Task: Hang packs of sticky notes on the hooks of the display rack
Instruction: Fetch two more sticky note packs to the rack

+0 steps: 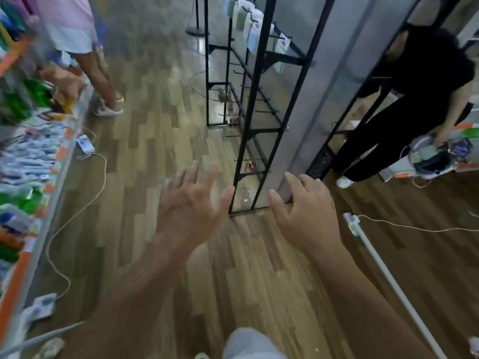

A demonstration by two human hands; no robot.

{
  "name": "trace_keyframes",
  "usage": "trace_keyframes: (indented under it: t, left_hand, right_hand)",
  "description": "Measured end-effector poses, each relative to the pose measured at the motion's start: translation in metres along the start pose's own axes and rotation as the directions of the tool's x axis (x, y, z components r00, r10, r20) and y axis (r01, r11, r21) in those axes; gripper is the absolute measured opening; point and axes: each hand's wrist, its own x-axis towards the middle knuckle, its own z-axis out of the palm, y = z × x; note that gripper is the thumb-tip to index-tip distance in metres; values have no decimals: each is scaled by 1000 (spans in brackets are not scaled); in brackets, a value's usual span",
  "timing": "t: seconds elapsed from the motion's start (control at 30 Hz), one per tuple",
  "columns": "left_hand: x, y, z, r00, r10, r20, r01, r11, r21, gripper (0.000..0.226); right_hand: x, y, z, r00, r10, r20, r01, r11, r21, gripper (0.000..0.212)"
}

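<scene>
The black metal display rack (261,104) stands ahead of me, seen end-on, with rows of black hooks along its left face. Several pale packs of sticky notes (252,35) hang on its upper hooks; the lower hooks look bare apart from some small dark items. My left hand (189,200) is stretched out in front of the rack's base, fingers spread, holding nothing. My right hand (305,211) hovers beside the rack's near corner, fingers relaxed and empty. The picture is blurred by motion.
A shelf unit (31,161) packed with colourful goods runs along the left, with a white cable (85,203) trailing on the wood floor. One person stands at the far left (77,35), another in black at the right (420,99). A white bar (394,281) lies on the floor.
</scene>
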Motion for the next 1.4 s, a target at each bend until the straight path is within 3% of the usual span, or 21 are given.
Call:
trace_keyframes:
  t: [0.27,0.4,0.53,0.7,0.83,0.97,1.2,1.3,1.4]
  left_hand:
    - [196,-65,18,981,-191,43,183,971,156,68]
    - [306,-92,11,987,-154,35,150,982,113,66]
    - [407,-121,0,995,-98,-23,99,992,82,64]
    - [525,-150,3,1000,-16,0,16,998,-55,61]
    - [629,-168,13,986,168,24,-157,958,-240,51]
    - [729,-174,25,915,353,197,-277,902,-331,46]
    - [839,-131,45,742,574,346,-425,802,-419,48]
    - [870,-107,61,699,575,425,-347,792,-502,47]
    - [895,-81,76,653,548,523,-211,795,-569,51]
  right_hand:
    - [182,-39,70,998,44,50,-47,998,50,54]
    - [294,-79,97,994,-48,98,32,987,158,51]
    - [397,-120,107,991,-125,42,116,978,172,53]
    - [505,-144,134,999,37,-11,-34,986,163,50]
    - [582,-146,164,962,270,-31,-259,946,195,55]
    - [641,-156,175,855,516,-53,-485,832,270,57]
    - [686,-149,172,629,756,-180,-681,648,340,55]
    - [696,-133,172,463,867,-184,-724,490,485,58]
    - [706,-113,170,275,949,-156,-662,304,685,60]
